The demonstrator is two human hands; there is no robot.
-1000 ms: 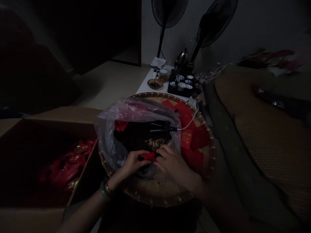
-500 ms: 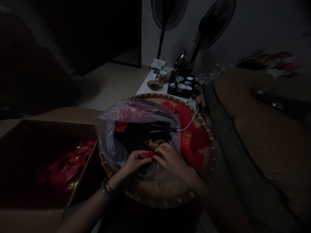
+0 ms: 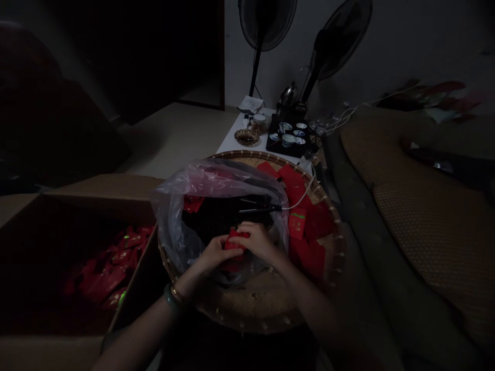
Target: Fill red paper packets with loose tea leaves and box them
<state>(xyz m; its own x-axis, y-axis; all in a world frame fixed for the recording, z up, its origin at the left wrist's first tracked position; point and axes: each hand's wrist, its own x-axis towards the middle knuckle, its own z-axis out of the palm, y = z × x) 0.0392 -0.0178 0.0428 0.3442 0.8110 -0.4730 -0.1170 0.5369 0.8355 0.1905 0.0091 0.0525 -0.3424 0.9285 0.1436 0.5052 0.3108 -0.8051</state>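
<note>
Both hands (image 3: 260,242) hold the red packet (image 3: 233,245) between them.

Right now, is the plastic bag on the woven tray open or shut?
Open. The plastic bag has its mouth spread wide, with red packaging and dark contents showing within.

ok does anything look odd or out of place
The black tool lies in the mouth of the open plastic bag, over its dark contents, with a white cord running out across the woven tray. Odd resting place for something corded. No clear damage shows.
</note>
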